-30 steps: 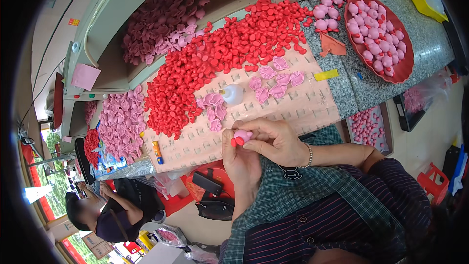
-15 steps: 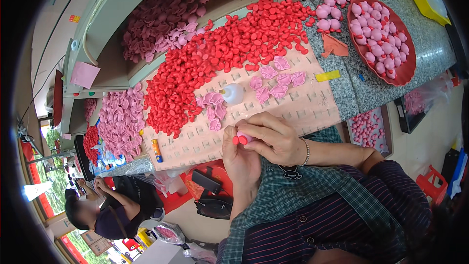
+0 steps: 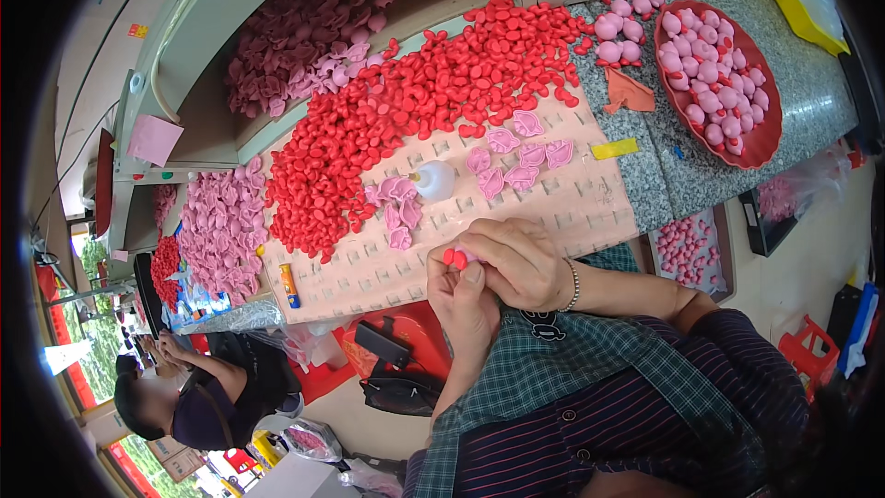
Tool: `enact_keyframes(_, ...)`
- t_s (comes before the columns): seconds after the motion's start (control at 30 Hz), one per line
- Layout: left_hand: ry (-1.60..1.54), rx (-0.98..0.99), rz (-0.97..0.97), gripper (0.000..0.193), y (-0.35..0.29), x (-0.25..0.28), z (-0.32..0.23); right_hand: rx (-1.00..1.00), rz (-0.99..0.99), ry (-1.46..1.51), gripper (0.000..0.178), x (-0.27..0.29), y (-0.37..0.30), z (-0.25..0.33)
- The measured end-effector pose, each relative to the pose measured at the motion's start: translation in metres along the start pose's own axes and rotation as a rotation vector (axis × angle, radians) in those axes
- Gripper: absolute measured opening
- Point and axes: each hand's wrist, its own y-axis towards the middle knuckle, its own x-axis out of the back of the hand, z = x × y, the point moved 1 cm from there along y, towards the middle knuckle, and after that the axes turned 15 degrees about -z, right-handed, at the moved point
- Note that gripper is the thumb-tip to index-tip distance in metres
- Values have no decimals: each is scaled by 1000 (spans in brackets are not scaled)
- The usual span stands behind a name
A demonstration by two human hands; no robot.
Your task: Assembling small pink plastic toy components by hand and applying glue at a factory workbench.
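Head view gives us the speckled stone worktop (image 3: 687, 192) as the largest thing, its bare part at the right; a pale patterned sheet (image 3: 336, 288) is spread left of that, probably to shield the surface. Across the sheet's far side we see a long heap of red pieces (image 3: 442, 65), banked up so that, we judge, the near part offers working room. At the left lies a heap of pink shells (image 3: 224, 231), likely grouped by kind for easy picking. At the right, a red dish (image 3: 763, 140) holds rounded pink figures (image 3: 710, 74); its raised rim presumably stops them rolling away.

Our right hand (image 3: 523, 267) and left hand (image 3: 464, 300) meet over the sheet's near edge, close to the body, which seems to suit fine handling. Far of them a white squeeze bottle (image 3: 434, 181) stands within reach, with a few loose shells (image 3: 532, 155) spread apart to its right, perhaps so each lifts singly. A yellow tube (image 3: 289, 286) lies near the left edge.

Smallest, the small pink piece (image 3: 460, 260) sits between both hands' fingertips, its two red ends facing left. Both grips are narrow and closed on it, apparently to steady it from two sides; the right fingers hide most of its pink part.
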Motion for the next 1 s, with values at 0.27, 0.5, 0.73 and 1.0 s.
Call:
enact_keyframes(0.27, 129, -153, -87, 18, -7, 0, 1, -3, -1, 37, 40, 0, -1, 3)
enact_keyframes(0.5, 257, -184, -121, 17, -10, -7, 0, -21, -15, 72, 39, 0, -7, 0)
enact_keyframes(0.73, 209, -185, -43, 27, -7, -5, 1, -114, -39, 126, 35, 3, -7, -6)
enact_keyframes(1.0, 333, -464, -6, 37, -10, -13, -13, -1189, 51, 1298, 33, 3, -25, -25)
